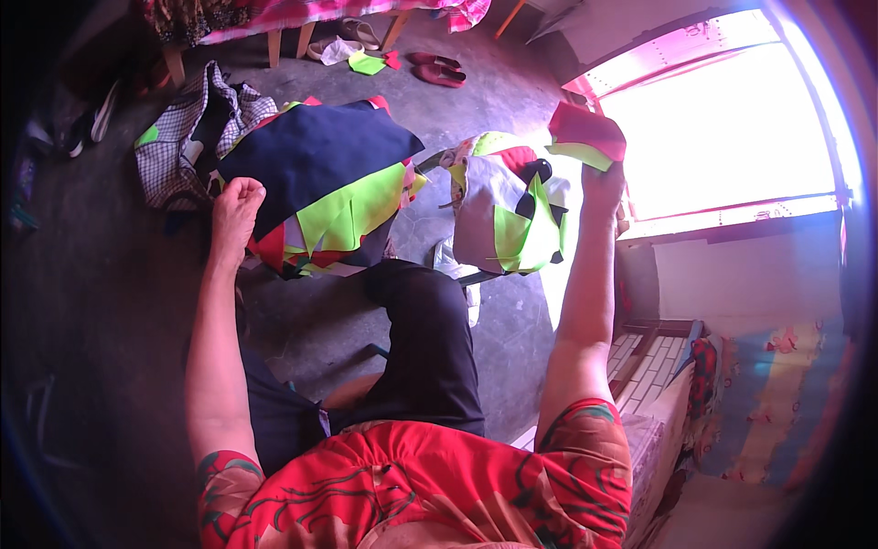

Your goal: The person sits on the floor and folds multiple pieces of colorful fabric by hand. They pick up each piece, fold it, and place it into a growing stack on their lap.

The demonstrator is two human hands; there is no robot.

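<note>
A heap of cut cloth pieces stands in front of my knees, topped by a broad navy cloth (320, 145) with lime green cloth (352, 212) and red scraps below it. At its left edge, my left hand (240, 209) is closed in a pinch against the navy cloth; whatever its fingertips hold is hidden. My right hand (602, 183), raised at the right by the bright window, grips a red and lime cloth piece (590, 134). Between the hands, nearer the right one, sits a second pile of grey, lime and black cloth (477, 206).
A checked cloth (174, 151) lies left of the heap. Maroon shoes (437, 69) and green and red scraps (368, 62) are on the grey floor (311, 320) beyond, before a pink-draped bed (265, 23). A bright window (722, 128) is at the right.
</note>
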